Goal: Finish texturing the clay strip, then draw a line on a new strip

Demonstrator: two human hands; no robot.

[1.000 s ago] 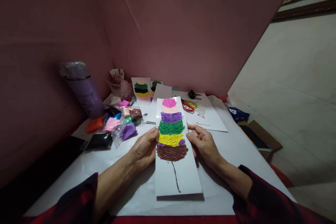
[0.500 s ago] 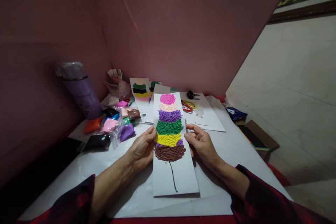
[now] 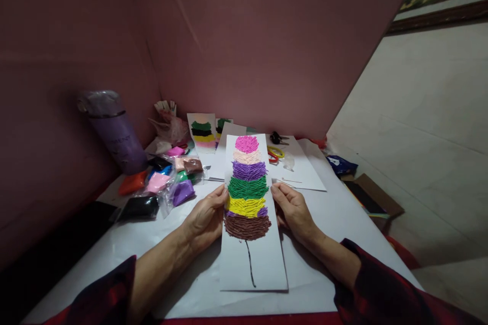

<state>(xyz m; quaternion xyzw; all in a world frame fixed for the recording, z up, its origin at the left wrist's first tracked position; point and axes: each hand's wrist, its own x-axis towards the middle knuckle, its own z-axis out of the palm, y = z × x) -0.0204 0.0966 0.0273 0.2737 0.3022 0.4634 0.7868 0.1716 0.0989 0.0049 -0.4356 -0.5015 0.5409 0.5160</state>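
Note:
A tall white card (image 3: 232, 269) is held up by its two long edges. Textured clay bands cover its upper part: magenta, peach, purple, green, yellow and brown from top to bottom, with bits of purple beside the yellow. Below the brown band runs a thin black curved line. My left hand (image 3: 206, 216) pinches the card's left edge, thumb in front. On the right edge, my right hand (image 3: 295, 208) grips with its thumb and bent fingers, some of them hidden behind the card.
Bagged clay (image 3: 183, 192) in several colours lies at left, before a purple bottle (image 3: 116, 137). Smaller decorated cards (image 3: 202, 134) lean at the back. Scissors (image 3: 276, 153) with red and yellow handles lie on white sheets (image 3: 312, 177). An opened cardboard box (image 3: 385, 198) stands at right.
The card has tilted slightly, its top shifting right and its bottom edge a little left and down. My right thumb and fingers have closed nearer together on the right edge.

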